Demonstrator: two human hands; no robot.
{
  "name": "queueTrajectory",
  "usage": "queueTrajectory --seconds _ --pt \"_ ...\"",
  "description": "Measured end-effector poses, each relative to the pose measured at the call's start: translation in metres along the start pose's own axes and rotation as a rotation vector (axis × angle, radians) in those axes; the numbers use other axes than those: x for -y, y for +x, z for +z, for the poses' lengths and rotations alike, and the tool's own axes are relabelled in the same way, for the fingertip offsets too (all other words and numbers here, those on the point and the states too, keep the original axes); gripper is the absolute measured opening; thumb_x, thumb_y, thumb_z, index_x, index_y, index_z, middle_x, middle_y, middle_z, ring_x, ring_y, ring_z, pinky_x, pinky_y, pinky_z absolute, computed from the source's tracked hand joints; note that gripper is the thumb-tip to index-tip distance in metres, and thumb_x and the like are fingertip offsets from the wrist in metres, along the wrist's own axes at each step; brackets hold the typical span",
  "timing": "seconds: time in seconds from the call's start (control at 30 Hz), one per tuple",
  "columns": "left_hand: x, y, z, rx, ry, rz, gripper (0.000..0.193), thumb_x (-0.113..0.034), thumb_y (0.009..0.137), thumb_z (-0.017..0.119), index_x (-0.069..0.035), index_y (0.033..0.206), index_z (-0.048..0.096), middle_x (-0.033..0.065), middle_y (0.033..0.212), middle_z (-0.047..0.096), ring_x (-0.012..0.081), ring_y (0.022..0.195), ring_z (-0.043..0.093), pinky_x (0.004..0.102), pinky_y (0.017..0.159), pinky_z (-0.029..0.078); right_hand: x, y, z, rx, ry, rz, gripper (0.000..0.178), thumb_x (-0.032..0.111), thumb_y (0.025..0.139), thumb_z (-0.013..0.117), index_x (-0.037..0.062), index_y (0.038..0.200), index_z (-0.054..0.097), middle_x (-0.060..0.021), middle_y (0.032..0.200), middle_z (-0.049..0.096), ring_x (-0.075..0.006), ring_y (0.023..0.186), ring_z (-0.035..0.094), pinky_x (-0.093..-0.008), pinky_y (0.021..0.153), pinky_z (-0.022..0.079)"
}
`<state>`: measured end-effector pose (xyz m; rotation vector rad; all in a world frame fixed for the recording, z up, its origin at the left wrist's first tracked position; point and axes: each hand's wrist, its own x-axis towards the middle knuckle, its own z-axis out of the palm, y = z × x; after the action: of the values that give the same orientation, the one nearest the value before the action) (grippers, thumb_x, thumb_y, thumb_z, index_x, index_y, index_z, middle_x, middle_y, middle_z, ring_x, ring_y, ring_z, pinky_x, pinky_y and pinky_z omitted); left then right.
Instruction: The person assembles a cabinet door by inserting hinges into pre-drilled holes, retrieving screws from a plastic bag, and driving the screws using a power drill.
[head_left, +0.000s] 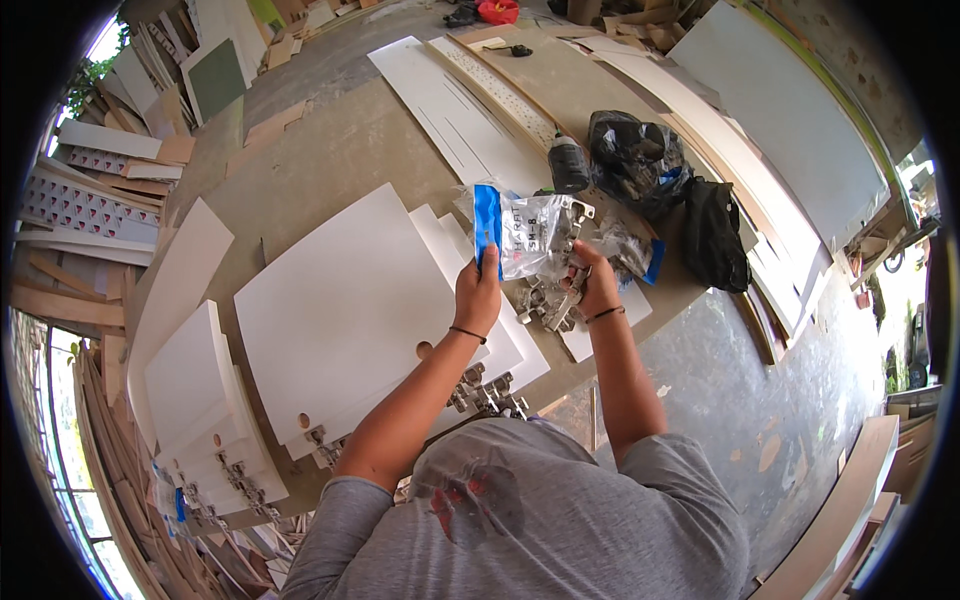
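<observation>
My left hand (478, 295) is closed on a clear plastic bag (528, 238) with a blue header strip, thumb laid over the strip. In my right hand (598, 284) is a metal cabinet hinge (575, 220), gripped against the bag's right side. Whether the hinge is partly inside the bag cannot be made out. Just below, several loose hinges (543, 304) lie heaped on a white panel. Another clear bag with a blue strip (654, 262) rests to the right of my right hand. White panels (340, 290) with round holes are stacked left of my forearms, hinges (482, 388) along their near edges.
A cordless drill (568, 165) stands beyond the bag, beside a black plastic bag (635, 160) and a black pouch (716, 235). Long boards (700, 120) lie along the right side. Offcuts (95, 215) crowd the left wall. Concrete floor (750, 400) shows at right.
</observation>
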<state>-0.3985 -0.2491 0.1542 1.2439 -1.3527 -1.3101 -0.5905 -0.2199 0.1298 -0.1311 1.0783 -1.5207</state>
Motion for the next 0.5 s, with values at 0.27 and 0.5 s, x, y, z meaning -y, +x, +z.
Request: queueTrajectory --seconds 0.27,0.5 --pt "-0.008 -0.011 -0.009 -0.016 0.105 0.131 0.052 -0.050 0.092 0.041 -0.006 0.065 0.047 -0.0014 0.051 0.040 0.0091 0.047 0.039 0.0281 0.045 0.031 -0.013 0.009 -0.011 -0.117 0.015 0.064 0.015 0.027 0.084 0.057 0.0140 0.091 0.053 -0.0003 0.066 0.050 -0.0125 0.055 0.051 -0.0292 0.042 0.039" --pt "-0.016 -0.007 -0.010 -0.020 0.071 0.043 0.052 -0.044 0.094 0.042 -0.001 0.065 0.045 0.0020 0.052 0.036 0.0111 0.052 0.035 0.0319 0.048 0.030 -0.006 0.013 -0.022 -0.140 0.065 -0.006 0.013 0.025 0.086 0.055 0.0137 0.091 0.053 -0.0005 0.067 0.048 -0.0134 0.053 0.049 -0.0286 0.042 0.039"
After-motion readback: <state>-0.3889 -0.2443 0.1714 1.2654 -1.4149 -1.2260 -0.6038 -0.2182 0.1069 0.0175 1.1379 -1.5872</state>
